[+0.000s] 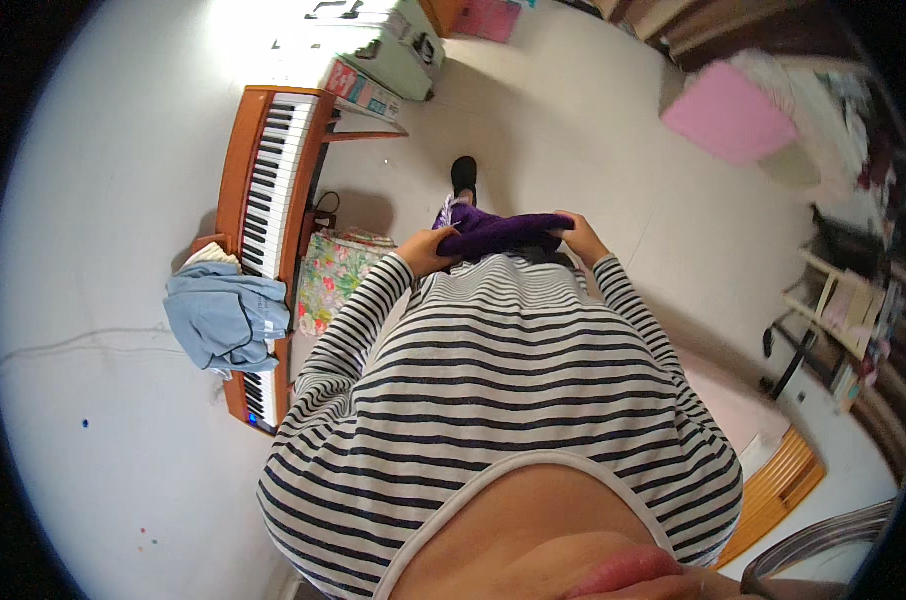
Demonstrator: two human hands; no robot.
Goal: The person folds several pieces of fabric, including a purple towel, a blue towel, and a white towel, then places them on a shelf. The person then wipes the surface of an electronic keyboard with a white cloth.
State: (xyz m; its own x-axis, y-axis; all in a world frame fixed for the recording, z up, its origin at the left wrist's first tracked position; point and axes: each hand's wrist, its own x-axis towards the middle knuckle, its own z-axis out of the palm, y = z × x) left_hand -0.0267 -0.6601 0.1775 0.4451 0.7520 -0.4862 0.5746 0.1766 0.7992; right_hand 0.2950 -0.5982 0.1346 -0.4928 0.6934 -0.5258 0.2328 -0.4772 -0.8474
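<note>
A purple cloth (502, 231) is stretched in front of my waist, bunched into a thick fold, with a pale fringe or tag at its left end. My left hand (428, 251) grips its left end. The right end is pinched in my right hand (580, 238), thumb on top. Striped sleeves cover both arms. Below the cloth, one dark shoe (464, 174) shows on the floor; the other foot is hidden.
A wooden digital piano (279, 172) stands at the left, with blue clothing (228, 315) on its keys and flowered fabric (340, 281) beside it. Suitcases (408, 52) stand beyond. Right are a pink square item (730, 112) and a small chair (835, 300).
</note>
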